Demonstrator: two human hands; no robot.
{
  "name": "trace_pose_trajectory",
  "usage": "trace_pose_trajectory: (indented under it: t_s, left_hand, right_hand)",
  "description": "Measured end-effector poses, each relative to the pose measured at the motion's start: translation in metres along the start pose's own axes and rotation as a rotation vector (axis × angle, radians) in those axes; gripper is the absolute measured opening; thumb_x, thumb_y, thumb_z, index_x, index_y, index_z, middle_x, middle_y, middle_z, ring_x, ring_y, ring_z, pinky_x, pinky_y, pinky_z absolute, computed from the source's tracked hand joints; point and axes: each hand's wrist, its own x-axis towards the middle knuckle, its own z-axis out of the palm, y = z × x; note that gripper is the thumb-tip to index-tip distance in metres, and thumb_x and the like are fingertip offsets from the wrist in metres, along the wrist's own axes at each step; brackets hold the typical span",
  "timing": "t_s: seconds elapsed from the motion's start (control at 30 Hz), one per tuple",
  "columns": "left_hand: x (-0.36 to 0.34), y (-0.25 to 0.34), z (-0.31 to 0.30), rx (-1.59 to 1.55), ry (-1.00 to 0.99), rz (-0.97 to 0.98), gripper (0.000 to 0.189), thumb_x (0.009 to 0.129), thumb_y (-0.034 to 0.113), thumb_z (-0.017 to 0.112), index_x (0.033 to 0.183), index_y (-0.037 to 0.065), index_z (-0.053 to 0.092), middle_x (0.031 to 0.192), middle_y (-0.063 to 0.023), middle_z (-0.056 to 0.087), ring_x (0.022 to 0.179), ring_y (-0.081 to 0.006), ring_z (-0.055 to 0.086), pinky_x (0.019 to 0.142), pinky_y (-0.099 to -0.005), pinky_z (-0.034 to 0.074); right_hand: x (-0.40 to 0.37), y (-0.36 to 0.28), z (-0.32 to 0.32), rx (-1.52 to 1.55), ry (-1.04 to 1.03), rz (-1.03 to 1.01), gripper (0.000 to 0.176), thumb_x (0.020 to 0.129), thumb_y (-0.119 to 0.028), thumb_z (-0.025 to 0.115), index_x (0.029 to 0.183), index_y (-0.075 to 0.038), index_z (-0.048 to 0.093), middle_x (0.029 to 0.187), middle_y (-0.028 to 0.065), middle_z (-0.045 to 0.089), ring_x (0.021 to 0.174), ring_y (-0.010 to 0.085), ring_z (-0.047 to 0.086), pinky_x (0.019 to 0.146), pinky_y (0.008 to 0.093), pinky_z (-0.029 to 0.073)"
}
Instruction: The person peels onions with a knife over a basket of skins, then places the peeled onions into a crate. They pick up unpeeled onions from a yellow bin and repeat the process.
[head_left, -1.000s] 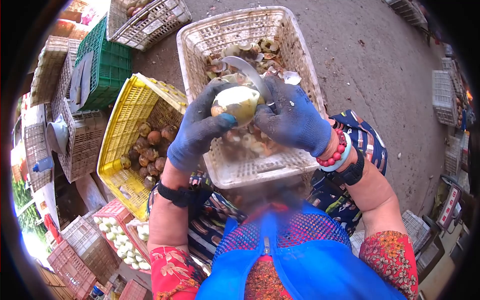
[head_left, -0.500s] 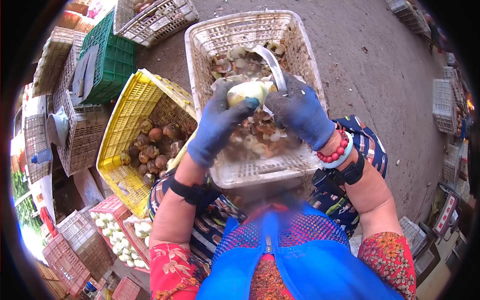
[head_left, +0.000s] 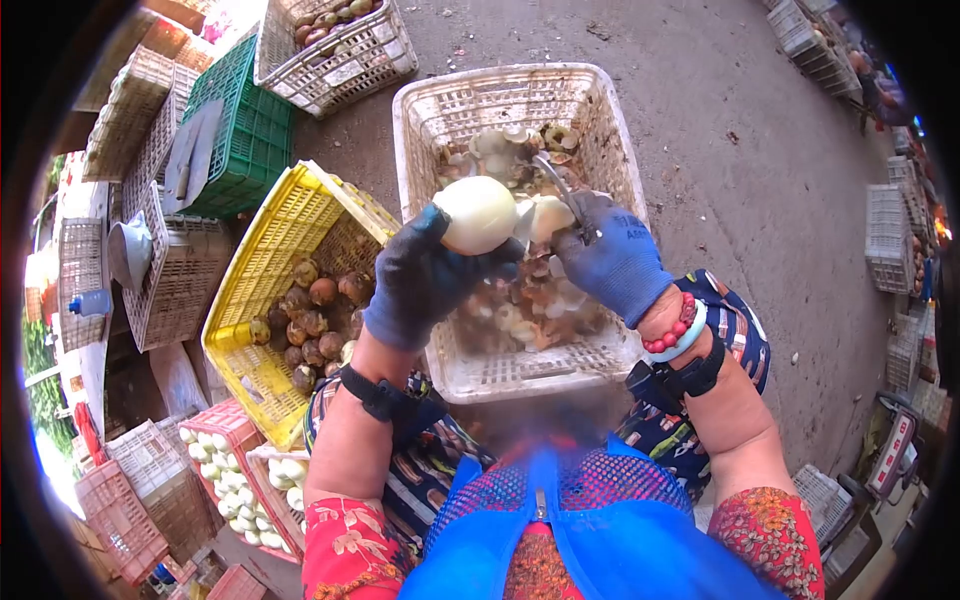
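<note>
My left hand (head_left: 425,280), in a blue and dark work glove, is wrapped round a large, smooth, pale peeled vegetable (head_left: 477,216). Its exact kind does not show. Closed round a knife, my gloved right hand (head_left: 612,262) is just to the right of it. The narrow blade of the knife (head_left: 555,178) points up and left. A cream-coloured piece of peel (head_left: 549,217) lies between the vegetable and my right fingers. Both hands are over a dirty white plastic crate (head_left: 412,120), which holds many peelings (head_left: 535,318).
To the left a tilted yellow crate (head_left: 235,290) holds brown, unpeeled round vegetables (head_left: 312,322). Pale peeled ones (head_left: 232,480) fill a pink crate at lower left. A green crate (head_left: 255,140) and a white crate (head_left: 340,65) stand farther off. Paved ground (head_left: 740,180) stretches right.
My left hand has turned the vegetable, so a broad smooth pale side now shows. The knife has shifted round, its blade lower and less visible. The whole view has shifted slightly.
</note>
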Motion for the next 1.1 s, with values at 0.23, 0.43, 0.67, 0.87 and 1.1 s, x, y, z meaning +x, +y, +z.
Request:
trace_pose_trajectory:
  t_s: [0.23,0.43,0.67,0.87,1.1]
  left_hand:
    - [0.002,0.0,0.001,-0.037,-0.034,0.007,0.065,0.09,0.047,0.057,0.132,-0.001,0.046,0.122,-0.0218,0.058,0.105,-0.0372,0.063,0.093,-0.0512,0.05]
    - [0.006,-0.008,0.027,-0.178,-0.053,-0.102,0.043,0.094,0.041,0.059,0.119,0.007,0.056,0.109,-0.0134,0.064,0.095,-0.0265,0.064,0.085,-0.0425,0.051]
    - [0.017,-0.012,0.015,0.668,0.024,0.117,0.029,0.097,0.026,0.059,0.115,0.003,0.059,0.104,-0.0095,0.066,0.095,-0.0236,0.064,0.081,-0.04,0.054]
    - [0.015,-0.023,0.012,0.159,0.063,-0.158,0.043,0.096,0.041,0.056,0.114,0.002,0.059,0.105,-0.0124,0.066,0.099,-0.0269,0.065,0.087,-0.0453,0.054]
    - [0.014,-0.019,0.003,0.059,-0.05,-0.023,0.044,0.092,0.041,0.061,0.113,0.003,0.06,0.103,-0.0153,0.067,0.091,-0.0266,0.066,0.082,-0.0393,0.054]
  right_hand:
    - [0.009,-0.036,-0.033,0.953,-0.081,0.476,0.035,0.096,-0.024,0.063,0.126,-0.007,0.058,0.096,0.0024,0.066,0.071,0.008,0.058,0.065,0.0235,0.049]
    - [0.012,-0.035,-0.025,1.119,-0.351,0.306,0.047,0.094,-0.029,0.066,0.133,-0.008,0.052,0.097,0.0006,0.062,0.074,0.0039,0.053,0.059,0.0188,0.044]
    - [0.014,-0.029,-0.045,1.188,-0.412,0.369,0.037,0.089,-0.025,0.07,0.118,-0.004,0.06,0.085,0.0009,0.061,0.06,0.0051,0.052,0.051,0.0186,0.04]
    - [0.008,-0.027,-0.051,1.117,-0.448,0.406,0.021,0.086,-0.022,0.073,0.097,-0.006,0.063,0.078,0.0,0.06,0.061,0.0057,0.053,0.053,0.0205,0.041]
    - [0.006,-0.014,-0.033,0.646,-0.195,0.224,0.018,0.088,-0.022,0.071,0.097,-0.008,0.063,0.079,0.0,0.06,0.064,0.0048,0.05,0.057,0.0212,0.042]
